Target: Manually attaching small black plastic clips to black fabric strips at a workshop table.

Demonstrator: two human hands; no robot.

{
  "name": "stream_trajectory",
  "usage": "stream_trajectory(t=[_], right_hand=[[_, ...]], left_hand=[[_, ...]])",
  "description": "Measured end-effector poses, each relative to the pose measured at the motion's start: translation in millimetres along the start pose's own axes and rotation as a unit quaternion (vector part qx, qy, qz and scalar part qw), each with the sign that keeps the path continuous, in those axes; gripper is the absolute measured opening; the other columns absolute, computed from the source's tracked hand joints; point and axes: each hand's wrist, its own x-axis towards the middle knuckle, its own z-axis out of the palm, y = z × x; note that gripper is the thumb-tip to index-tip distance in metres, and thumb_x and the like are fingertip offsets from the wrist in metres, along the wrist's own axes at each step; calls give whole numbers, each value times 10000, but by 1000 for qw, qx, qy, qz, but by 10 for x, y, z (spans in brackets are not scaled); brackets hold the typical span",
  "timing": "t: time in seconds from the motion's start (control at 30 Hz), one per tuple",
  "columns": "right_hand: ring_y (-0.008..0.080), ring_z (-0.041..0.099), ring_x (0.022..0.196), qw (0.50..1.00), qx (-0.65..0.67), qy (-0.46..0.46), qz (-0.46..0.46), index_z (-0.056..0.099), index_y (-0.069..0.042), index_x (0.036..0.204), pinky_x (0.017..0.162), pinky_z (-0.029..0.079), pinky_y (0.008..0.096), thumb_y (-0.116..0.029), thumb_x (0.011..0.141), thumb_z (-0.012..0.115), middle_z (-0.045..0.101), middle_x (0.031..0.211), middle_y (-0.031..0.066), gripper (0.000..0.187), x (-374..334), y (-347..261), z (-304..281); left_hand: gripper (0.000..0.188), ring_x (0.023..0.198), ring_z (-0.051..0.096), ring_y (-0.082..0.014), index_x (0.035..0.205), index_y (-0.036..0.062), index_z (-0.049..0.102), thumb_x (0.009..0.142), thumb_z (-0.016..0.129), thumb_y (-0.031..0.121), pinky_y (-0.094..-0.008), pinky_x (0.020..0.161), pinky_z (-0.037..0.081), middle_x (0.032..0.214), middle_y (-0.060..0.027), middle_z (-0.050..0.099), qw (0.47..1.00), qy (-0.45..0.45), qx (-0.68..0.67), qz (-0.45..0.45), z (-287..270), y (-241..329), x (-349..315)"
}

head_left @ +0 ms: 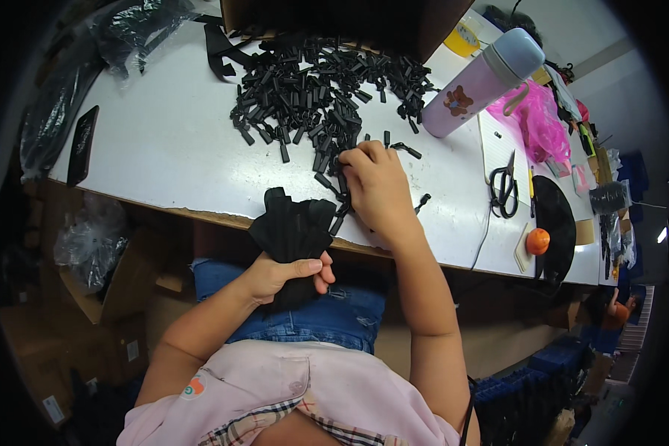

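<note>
My left hand [292, 276] is closed around a bunch of black fabric strips [286, 223] that look like zipper tapes. Their upper ends fan out just off the table's near edge. Over the near end of a loose pile of black zipper sliders [297, 97] with long pull tabs, my right hand [379, 186] is curled, palm down. Its fingers are bent together among the sliders, and the fingertips are partly hidden, so what they pinch cannot be made out. A few sliders [340, 215] trail between the two hands toward the table edge.
Right of the pile stands a lilac bottle [472, 89]. Beyond it lie scissors [504, 189] on a notebook, an orange fruit [537, 241], and a pink plastic bag [535, 119]. A phone [83, 145] lies at the left edge; a cardboard box [334, 22] stands behind the pile.
</note>
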Motion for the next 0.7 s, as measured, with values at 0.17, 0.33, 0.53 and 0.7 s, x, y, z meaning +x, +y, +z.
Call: stream_trajectory(t=[0.17, 0.33, 0.53, 0.7], right_hand=[[272, 497, 842, 995, 52, 49, 71, 582, -96, 901, 696, 413, 333, -69, 700, 584, 533, 938, 82, 203, -149, 213, -161], [266, 476, 813, 986, -10, 164, -24, 580, -62, 945, 710, 384, 337, -135, 639, 666, 527, 962, 101, 326, -444, -74, -192], [153, 522, 576, 931, 351, 100, 20, 581, 7, 752, 498, 412, 237, -8, 685, 637, 552, 715, 86, 89, -738, -439, -60], [83, 489, 554, 836, 535, -6, 121, 568, 26, 756, 469, 380, 188, 22, 742, 577, 549, 717, 70, 17, -885, -417, -25]], left_hand=[[239, 483, 465, -98, 898, -47, 515, 760, 585, 134, -245, 539, 455, 609, -53, 498, 998, -22, -43, -27, -86, -1, -12], [241, 466, 429, -75, 905, -40, 518, 752, 596, 129, -237, 507, 440, 602, -28, 476, 999, -8, -31, -20, -65, -47, 12], [258, 567, 472, -77, 953, 13, 530, 738, 626, 117, -225, 539, 442, 714, -25, 509, 999, 30, 45, 2, -12, -40, -43], [220, 767, 505, -96, 928, 26, 534, 759, 617, 140, -220, 669, 433, 827, -38, 524, 995, 43, 53, 71, 35, -72, -71]])
